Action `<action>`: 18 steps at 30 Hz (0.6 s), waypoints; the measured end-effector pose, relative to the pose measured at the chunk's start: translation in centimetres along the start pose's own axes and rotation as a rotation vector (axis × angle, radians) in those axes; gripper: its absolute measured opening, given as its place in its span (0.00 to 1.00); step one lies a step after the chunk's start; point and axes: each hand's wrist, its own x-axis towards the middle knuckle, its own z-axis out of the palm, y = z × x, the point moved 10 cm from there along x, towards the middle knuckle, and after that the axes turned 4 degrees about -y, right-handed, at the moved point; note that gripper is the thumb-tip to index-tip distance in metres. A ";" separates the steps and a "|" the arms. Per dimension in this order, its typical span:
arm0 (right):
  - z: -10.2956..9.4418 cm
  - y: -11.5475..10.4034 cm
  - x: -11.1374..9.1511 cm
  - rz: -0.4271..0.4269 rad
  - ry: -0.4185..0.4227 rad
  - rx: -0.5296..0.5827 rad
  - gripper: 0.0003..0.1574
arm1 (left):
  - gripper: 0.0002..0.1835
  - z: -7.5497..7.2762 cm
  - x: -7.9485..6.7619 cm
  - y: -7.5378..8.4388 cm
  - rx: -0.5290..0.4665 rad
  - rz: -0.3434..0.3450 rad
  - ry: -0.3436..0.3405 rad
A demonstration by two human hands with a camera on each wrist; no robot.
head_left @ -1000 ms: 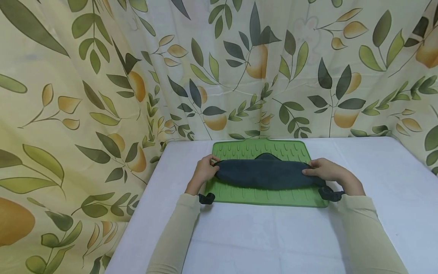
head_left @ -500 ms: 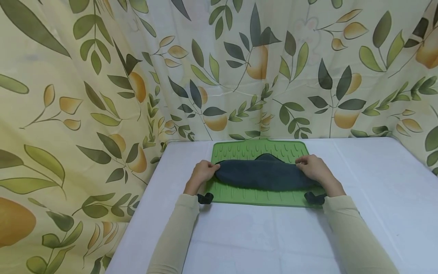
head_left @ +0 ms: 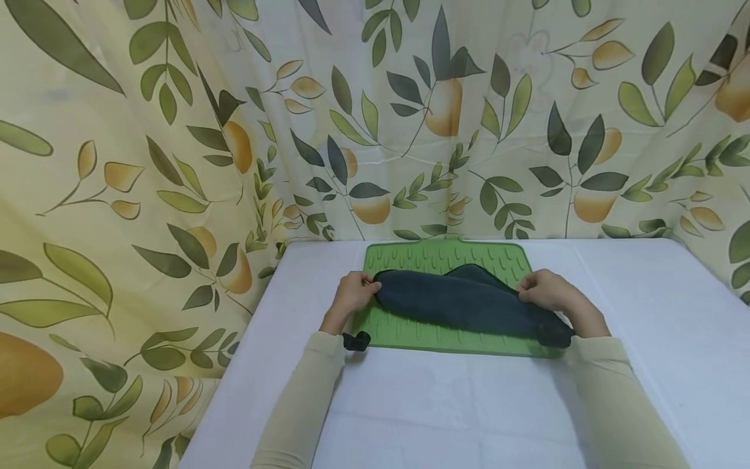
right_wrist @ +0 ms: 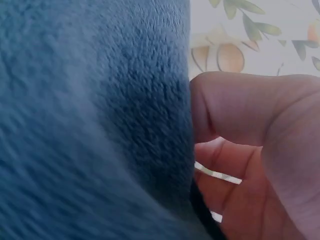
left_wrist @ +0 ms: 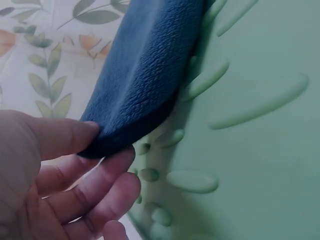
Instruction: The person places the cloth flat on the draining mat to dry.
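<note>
A dark blue plush cloth [head_left: 451, 299] with black edging lies folded lengthwise across a green ridged mat [head_left: 410, 335] in the head view. My left hand [head_left: 353, 291] pinches its left end between thumb and fingers; the left wrist view shows the thumb on top of the cloth [left_wrist: 135, 75] and fingers beneath. At the upper edge toward the right, my right hand [head_left: 547, 290] pinches the cloth. Up close in the right wrist view, the fuzzy cloth [right_wrist: 95, 115] fills the left half, with the thumb pressed at its edge. The cloth's right end droops over the right wrist's camera.
The mat sits near the far edge of a white-covered table [head_left: 422, 404]. Behind and to the left hangs a curtain [head_left: 375, 117] printed with leaves and fruit. A black wrist camera [head_left: 356, 341] sits under the left wrist.
My right hand slid left along the cloth's edge, then came back right gripping it. The cloth's right part now slants down toward me, and its back flap stands out more.
</note>
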 end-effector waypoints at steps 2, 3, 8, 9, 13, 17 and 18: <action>0.3 -0.3 0.3 -0.014 0.011 -0.014 0.19 | 0.12 0.2 0.0 0.0 -0.003 -0.003 0.009; 0.4 -0.5 0.4 -0.016 0.024 -0.022 0.22 | 0.12 0.2 0.1 0.0 -0.002 -0.005 0.013; 1.0 -1.3 1.4 0.010 0.130 -0.093 0.28 | 0.13 0.4 0.0 -0.1 0.027 -0.017 0.008; 1.1 -1.4 1.5 0.024 0.146 -0.102 0.28 | 0.13 0.5 0.0 -0.1 0.046 -0.020 0.001; 1.0 -1.2 1.6 0.050 0.207 -0.099 0.25 | 0.16 0.7 -0.3 0.0 0.109 -0.021 -0.058; -0.2 -0.7 1.0 0.060 0.279 -0.030 0.21 | 0.19 0.8 -0.7 0.2 0.105 -0.017 -0.113; -0.6 -0.4 0.9 0.065 0.297 -0.007 0.21 | 0.18 0.8 -0.7 0.2 0.097 -0.017 -0.117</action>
